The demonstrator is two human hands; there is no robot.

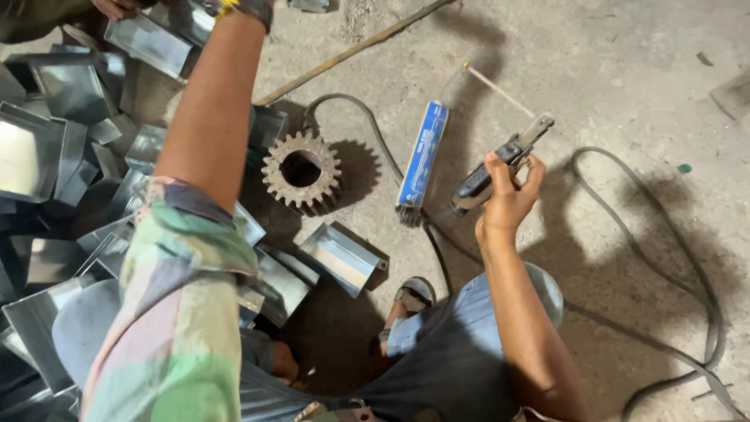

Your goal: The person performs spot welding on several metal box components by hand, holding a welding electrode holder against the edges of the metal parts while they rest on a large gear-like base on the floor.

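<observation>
The right hand (506,197) grips a welding holder (500,166) right of the frame's centre, fingers wrapped round its dark handle. The holder's metal clamp end points up and to the right. A thin rod (500,91) lies or sticks out just above it, slanting toward the upper left; whether the clamp holds it cannot be told. A black cable (648,234) loops over the concrete floor (625,78) on the right of the frame.

The left arm (211,117) stretches up to the top edge of the frame, where the left hand is cut off, so its grip cannot be told. A band sits at the wrist (246,8).

Just left of the holder lies a long blue packet (423,152), tilted, its lower end open with dark rod tips showing. Left of it, at centre, a rusty gear (301,172) lies flat, partly resting on folded sheet-metal trays (47,141) that fill the left side. One tray (340,258) lies apart below the gear. A second cable (351,109) curves from behind the gear toward the packet. A long rusty bar (351,51) slants across the top. A sandalled foot (410,301) shows at lower centre. Another person's hand (117,8) shows in the upper left corner.
</observation>
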